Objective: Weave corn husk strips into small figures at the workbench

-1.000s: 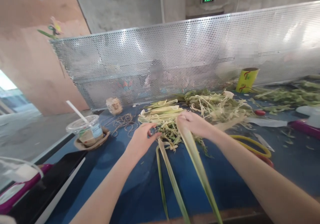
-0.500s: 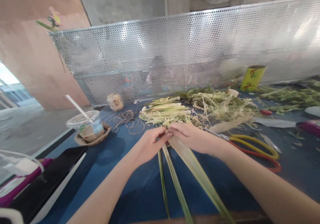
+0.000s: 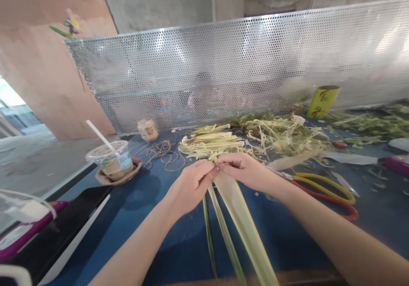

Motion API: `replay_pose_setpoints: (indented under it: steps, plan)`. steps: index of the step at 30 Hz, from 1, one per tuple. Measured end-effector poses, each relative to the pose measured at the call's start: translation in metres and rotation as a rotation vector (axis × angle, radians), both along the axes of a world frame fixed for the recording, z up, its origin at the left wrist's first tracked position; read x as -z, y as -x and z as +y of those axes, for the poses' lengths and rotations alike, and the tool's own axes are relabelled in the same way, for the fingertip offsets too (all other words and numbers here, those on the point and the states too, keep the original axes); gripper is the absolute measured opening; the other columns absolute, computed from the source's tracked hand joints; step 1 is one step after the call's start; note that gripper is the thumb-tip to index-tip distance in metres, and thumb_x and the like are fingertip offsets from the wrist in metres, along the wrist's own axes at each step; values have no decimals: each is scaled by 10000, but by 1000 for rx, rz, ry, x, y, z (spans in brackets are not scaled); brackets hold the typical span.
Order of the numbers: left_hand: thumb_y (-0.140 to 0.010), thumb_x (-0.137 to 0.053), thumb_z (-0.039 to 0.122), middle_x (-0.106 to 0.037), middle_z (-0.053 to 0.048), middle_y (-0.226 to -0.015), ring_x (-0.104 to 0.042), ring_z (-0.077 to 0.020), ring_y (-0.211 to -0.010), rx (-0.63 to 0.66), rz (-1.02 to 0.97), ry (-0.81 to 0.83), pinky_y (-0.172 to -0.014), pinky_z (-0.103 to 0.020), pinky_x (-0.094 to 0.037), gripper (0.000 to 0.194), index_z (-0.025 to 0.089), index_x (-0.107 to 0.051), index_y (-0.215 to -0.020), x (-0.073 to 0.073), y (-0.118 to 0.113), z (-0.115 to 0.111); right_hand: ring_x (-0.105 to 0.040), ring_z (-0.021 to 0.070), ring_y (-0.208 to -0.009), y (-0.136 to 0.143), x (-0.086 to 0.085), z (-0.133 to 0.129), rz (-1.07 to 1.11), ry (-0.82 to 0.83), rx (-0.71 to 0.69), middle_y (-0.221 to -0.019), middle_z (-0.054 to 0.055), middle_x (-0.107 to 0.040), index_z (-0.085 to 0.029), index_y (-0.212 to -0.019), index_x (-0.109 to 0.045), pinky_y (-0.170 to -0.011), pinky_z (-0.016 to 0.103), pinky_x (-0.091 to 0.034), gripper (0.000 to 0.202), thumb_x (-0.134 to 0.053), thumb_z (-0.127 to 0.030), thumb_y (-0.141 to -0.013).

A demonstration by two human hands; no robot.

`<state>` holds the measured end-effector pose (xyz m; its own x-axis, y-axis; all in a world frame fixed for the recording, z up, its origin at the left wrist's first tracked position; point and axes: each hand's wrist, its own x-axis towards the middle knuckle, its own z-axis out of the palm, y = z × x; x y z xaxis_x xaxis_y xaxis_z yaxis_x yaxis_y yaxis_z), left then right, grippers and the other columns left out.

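Observation:
Both hands meet over the blue table (image 3: 179,243), fingertips pinched together at the top of a bundle of long pale green leaf strips. My left hand (image 3: 196,181) is closed on the strips from the left. From the right, my right hand (image 3: 241,169) pinches the widest leaf strip (image 3: 244,220), which hangs down toward the near table edge. A narrower leaf strip (image 3: 226,230) and a thin dark green one (image 3: 208,237) trail beside it. The exact pinch point is partly hidden by the fingers. Just beyond lie trimmed leaf pieces (image 3: 214,139) in a row.
Orange-and-yellow-handled scissors (image 3: 322,186) lie right of my right forearm, near a knife blade (image 3: 351,157). A drink cup (image 3: 113,162) with a straw, tangled twine (image 3: 161,151) and a black tablet-like slab (image 3: 64,230) are at left. A perforated metal screen (image 3: 179,90) stands behind.
The wide strip's lower end has swung left, and its broad face shows more. My right hand's fingers have shifted slightly; both hands stay together in the same place.

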<state>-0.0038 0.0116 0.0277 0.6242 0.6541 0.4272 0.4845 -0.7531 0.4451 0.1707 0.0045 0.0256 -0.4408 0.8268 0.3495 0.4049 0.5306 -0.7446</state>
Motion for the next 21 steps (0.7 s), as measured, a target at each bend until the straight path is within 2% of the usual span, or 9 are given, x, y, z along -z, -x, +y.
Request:
replay_pose_setpoints:
  steps: [5, 7, 13, 17, 21]
  plan:
    - [-901, -321, 221, -378, 16, -640, -406, -110, -653, 31, 19, -136, -615, -224, -341, 284, 175, -353, -623, 0, -1, -2, -410, 102, -620, 2, 2, 0, 57, -11, 0, -651, -27, -411, -181, -683, -487, -583, 221, -337, 185, -386, -226, -831]
    - [-899, -323, 225, -396, 14, -649, -415, -110, -655, 18, 25, -140, -616, -225, -348, 277, 172, -380, -633, 0, -1, -2, -421, 106, -635, 1, 1, 0, 37, -25, 18, -664, -21, -428, -181, -699, -497, -591, 225, -341, 191, -375, -230, -838]
    - [-863, -376, 242, -450, 17, -651, -430, -109, -601, -98, 51, -48, -551, -228, -335, 204, 168, -485, -708, -1, -1, -1, -432, 106, -616, -3, -3, -2, -158, -89, 41, -648, -24, -448, -185, -723, -505, -566, 221, -326, 202, -358, -230, -853]
    - [-826, -384, 195, -470, 17, -664, -432, -110, -616, -100, 73, 12, -554, -223, -335, 158, 166, -496, -719, -3, 0, -1, -412, 94, -589, 0, -4, -6, -235, -105, 64, -629, -35, -437, -186, -696, -457, -551, 215, -304, 178, -349, -181, -837]
    - [-786, -402, 166, -460, 33, -643, -406, -97, -594, -78, 35, 111, -526, -206, -313, 138, 172, -495, -685, -6, 1, -2, -340, 79, -527, 3, -7, -10, -275, -79, 95, -571, -53, -360, -185, -638, -411, -496, 205, -261, 153, -381, -165, -787]
